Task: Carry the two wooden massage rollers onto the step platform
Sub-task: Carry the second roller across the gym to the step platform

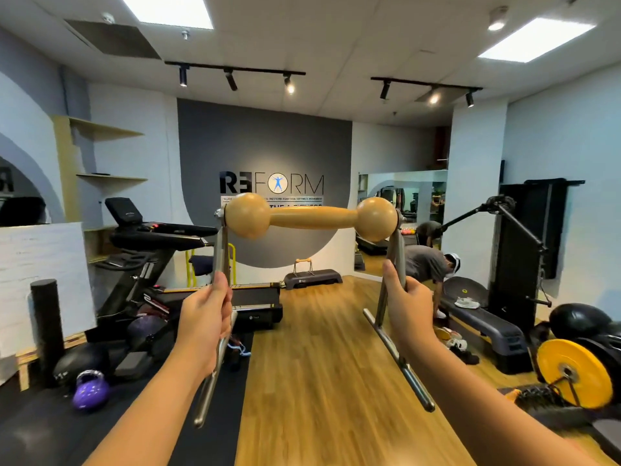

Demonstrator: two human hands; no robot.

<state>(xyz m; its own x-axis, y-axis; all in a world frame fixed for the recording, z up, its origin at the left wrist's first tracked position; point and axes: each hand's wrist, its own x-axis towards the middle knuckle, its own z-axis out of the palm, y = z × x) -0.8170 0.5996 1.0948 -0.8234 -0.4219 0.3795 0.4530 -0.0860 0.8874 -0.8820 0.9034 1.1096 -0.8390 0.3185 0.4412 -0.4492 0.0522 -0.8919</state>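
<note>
Both hands hold 1 wooden roller (311, 219) up in the air by its metal stand: the left hand (205, 319) grips the left leg, the right hand (408, 306) the right leg. Far ahead, a 2nd roller (301, 262) stands on a step platform (314, 278) by the wall.

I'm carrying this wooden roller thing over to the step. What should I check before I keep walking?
1. Both hands gripping the stand: left hand and right hand each wrap a metal upright. Ok.
2. Wooden massage roller level: it sits roughly horizontal in its metal stand. Ok.
3. Wood floor ahead free of clutter: ok.
4. Far step platform has room: another roller already stands on its left part; right part looks bare. Ok.
5. Bending person on the right keeping out of your way: cannot tell.
</note>
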